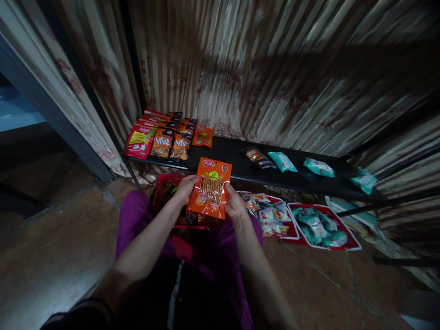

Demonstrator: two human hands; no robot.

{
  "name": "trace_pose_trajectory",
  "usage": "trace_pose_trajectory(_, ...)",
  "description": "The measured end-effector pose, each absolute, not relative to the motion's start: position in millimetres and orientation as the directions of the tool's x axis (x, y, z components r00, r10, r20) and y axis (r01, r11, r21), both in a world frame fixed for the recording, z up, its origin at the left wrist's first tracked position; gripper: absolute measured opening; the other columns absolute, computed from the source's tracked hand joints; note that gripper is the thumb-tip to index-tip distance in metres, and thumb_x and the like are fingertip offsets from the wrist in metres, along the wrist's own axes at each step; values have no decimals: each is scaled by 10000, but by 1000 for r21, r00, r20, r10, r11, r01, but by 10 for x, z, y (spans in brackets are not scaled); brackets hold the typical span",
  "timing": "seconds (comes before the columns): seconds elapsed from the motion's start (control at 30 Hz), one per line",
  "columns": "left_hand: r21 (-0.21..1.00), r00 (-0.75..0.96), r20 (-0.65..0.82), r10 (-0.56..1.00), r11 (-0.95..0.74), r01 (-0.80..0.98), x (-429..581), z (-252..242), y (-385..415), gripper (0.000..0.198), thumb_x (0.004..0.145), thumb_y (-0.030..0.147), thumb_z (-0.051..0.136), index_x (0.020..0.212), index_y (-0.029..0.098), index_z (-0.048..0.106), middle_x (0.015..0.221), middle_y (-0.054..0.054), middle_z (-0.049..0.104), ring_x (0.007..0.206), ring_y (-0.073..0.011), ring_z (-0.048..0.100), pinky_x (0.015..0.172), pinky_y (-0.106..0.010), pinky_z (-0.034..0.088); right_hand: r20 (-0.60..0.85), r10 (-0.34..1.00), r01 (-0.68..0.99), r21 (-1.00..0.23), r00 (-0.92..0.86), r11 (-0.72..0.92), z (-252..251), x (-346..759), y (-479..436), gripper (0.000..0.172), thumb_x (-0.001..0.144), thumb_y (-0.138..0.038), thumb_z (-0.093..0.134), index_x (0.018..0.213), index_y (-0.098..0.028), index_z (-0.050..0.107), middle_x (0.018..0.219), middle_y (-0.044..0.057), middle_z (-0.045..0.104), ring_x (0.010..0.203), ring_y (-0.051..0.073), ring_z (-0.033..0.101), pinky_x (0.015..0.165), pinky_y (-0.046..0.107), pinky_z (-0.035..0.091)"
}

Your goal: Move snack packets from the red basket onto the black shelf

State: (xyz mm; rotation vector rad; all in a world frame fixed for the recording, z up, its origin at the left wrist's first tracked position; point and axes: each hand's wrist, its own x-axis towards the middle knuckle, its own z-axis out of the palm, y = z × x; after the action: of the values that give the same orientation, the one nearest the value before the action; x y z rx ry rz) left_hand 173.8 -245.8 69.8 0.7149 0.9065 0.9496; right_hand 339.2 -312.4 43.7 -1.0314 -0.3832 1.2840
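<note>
An orange snack packet (210, 189) with a clear window is held up in front of the black shelf (220, 160). My left hand (186, 189) grips its left edge and my right hand (234, 201) grips its right edge. Below the packet, partly hidden by it and my hands, stands a red basket (158, 189) with packets inside. On the shelf behind lies a similar orange packet (202, 136). To its left are orange-and-black packets (161, 143) and red packets (140, 141) in rows.
Further right on the shelf lie a brown packet (257, 157) and several teal packets (282, 162). Two more red baskets stand on the floor, one with mixed packets (270, 214), one with teal packets (318, 225). A striped curtain (240, 68) hangs behind.
</note>
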Motion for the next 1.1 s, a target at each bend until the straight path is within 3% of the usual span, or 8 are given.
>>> trace_pose_trajectory(0.3, 807, 540, -327, 776, 526, -268, 1631, 758, -2575, 159, 604, 185, 711, 742, 121, 663, 636, -24, 683, 574, -139, 625, 610, -257, 493, -290, 919, -622, -780, 267, -65, 457, 3521, -3052, 221, 762, -359, 657, 928, -215, 638, 887, 29, 748, 921, 239, 689, 875, 441, 536)
trace_pose_trajectory(0.5, 820, 654, -264, 709, 522, -235, 1611, 776, -2628, 309, 549, 95, 725, 854, 110, 674, 736, -34, 716, 663, -151, 660, 675, -258, 512, -242, 940, -628, -777, 242, -39, 486, 3605, -3005, 198, 757, -340, 667, 921, -231, 643, 868, 16, 749, 941, 243, 682, 867, 446, 539)
trace_pose_trajectory(0.73, 859, 632, -196, 749, 443, -258, 1634, 741, -2638, 340, 549, 38, 661, 881, 110, 670, 739, -28, 712, 652, -134, 654, 673, -238, 502, -234, 942, -607, -794, 240, -43, 584, 3595, -3071, 217, 721, -321, 702, 911, -230, 651, 879, 1, 746, 921, 217, 684, 869, 403, 530)
trace_pose_trajectory(1.1, 842, 538, -179, 824, 411, -350, 1728, 732, -2598, 341, 551, 64, 677, 888, 111, 654, 731, -25, 701, 653, -144, 654, 691, -264, 507, -195, 964, -542, -838, 183, -67, 695, 3431, -3294, 494, 597, -144, 752, 1065, -261, 643, 920, -23, 744, 795, 173, 691, 790, 325, 546)
